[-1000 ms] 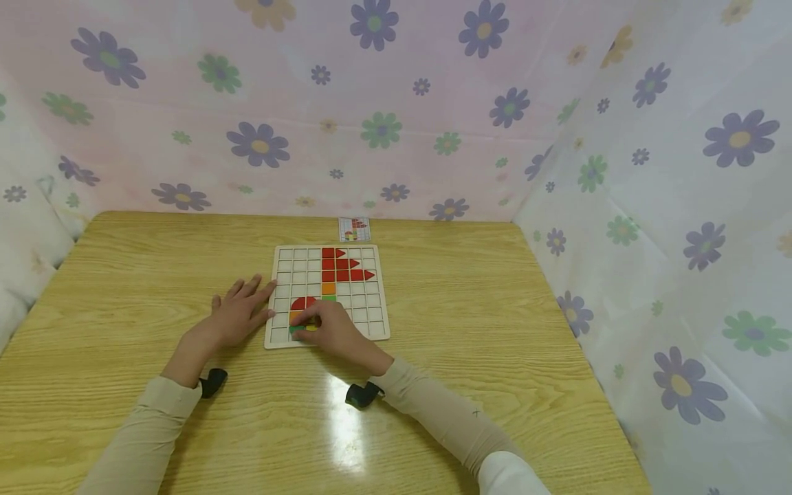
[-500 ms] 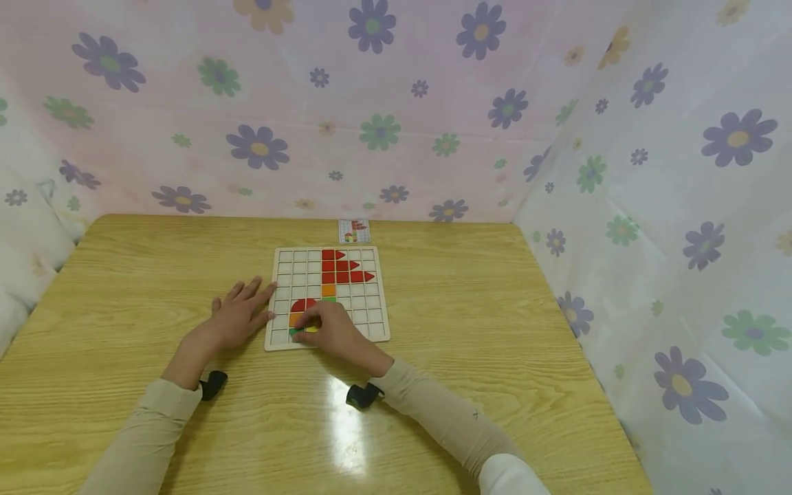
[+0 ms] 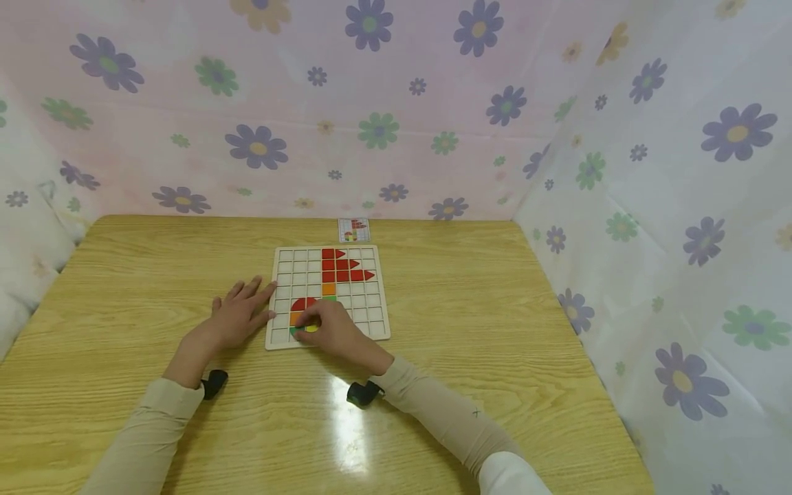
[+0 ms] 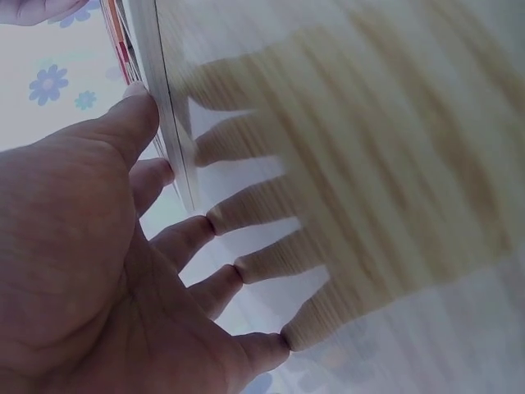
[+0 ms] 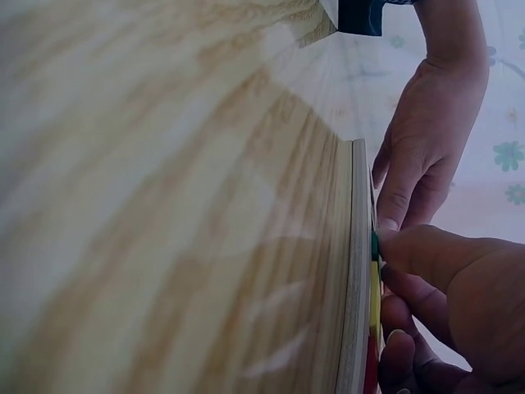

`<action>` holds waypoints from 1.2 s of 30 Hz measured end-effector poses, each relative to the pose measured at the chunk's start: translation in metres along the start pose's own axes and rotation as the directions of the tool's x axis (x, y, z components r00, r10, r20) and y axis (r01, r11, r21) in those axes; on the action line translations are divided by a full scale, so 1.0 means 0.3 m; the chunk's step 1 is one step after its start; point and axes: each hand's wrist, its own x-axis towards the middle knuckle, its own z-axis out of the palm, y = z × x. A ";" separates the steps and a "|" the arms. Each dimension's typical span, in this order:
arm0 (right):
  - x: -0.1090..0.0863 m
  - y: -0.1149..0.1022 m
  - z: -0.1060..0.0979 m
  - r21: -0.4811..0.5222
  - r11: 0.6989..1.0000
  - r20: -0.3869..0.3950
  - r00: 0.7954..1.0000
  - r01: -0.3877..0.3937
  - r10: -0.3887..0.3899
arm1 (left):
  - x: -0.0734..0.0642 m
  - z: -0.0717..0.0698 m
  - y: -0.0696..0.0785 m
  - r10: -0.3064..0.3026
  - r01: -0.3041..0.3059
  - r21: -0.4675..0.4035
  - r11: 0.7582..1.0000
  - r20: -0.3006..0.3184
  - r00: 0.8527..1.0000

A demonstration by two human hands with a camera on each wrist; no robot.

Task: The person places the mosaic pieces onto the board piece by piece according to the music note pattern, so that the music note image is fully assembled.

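A wooden grid board [image 3: 375, 300] lies on the table, with red squares and triangles near its top, an orange square [image 3: 328, 289] and a light green piece below them. My right hand [image 3: 339, 331] reaches over the lower left cells, thumb and forefinger pinching a small green piece [image 3: 293, 332] at the board. In the right wrist view the thumb meets the green piece [image 5: 375, 245] beside a yellow piece [image 5: 375, 297]. Part of the coloured cluster is hidden under this hand. With fingers spread, my left hand [image 3: 235, 322] rests on the table, touching the board's left edge.
Just behind the board a small printed card [image 3: 353, 230] shows a coloured grid pattern. A flower-printed curtain [image 3: 380, 130] stands along the back and sides of the wooden table [image 3: 470, 309]. Black wrist cameras [image 3: 364, 394] hang below both wrists.
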 end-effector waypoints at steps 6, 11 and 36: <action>0.006 -0.001 0.004 -0.001 1.000 0.005 1.000 -0.002 0.002 | 0.002 0.004 -0.010 0.003 -0.003 0.014 1.000 -0.004 1.000; 0.003 0.006 0.006 0.021 1.000 0.008 1.000 -0.019 0.019 | 0.001 0.008 -0.014 0.011 -0.011 0.025 1.000 -0.013 1.000; -0.017 0.096 -0.195 0.151 0.989 -0.253 0.967 0.002 0.037 | -0.014 -0.048 -0.070 0.004 -0.005 -0.003 1.000 -0.097 0.995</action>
